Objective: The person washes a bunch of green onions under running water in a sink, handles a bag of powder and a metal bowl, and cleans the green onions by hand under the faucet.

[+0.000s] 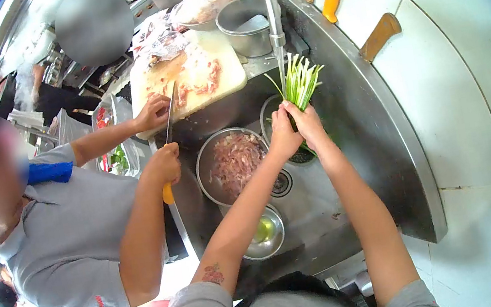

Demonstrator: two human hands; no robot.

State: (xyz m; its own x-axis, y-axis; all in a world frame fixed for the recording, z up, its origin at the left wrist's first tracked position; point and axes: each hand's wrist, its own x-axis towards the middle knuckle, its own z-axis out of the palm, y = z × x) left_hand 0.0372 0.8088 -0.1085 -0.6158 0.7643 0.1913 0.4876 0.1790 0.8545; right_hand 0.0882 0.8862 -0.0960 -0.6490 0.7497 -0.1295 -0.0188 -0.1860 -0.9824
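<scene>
Fingers of the left hand [283,131] and right hand [309,123] close around a bundle of slim green stalks with pale ends [300,85], near the grey metal faucet [276,31]. Pale ends project beyond the fingers. Handling estimate: light, flexible, slippery if wet, easily bruised; grip mid-length, gently.
</scene>
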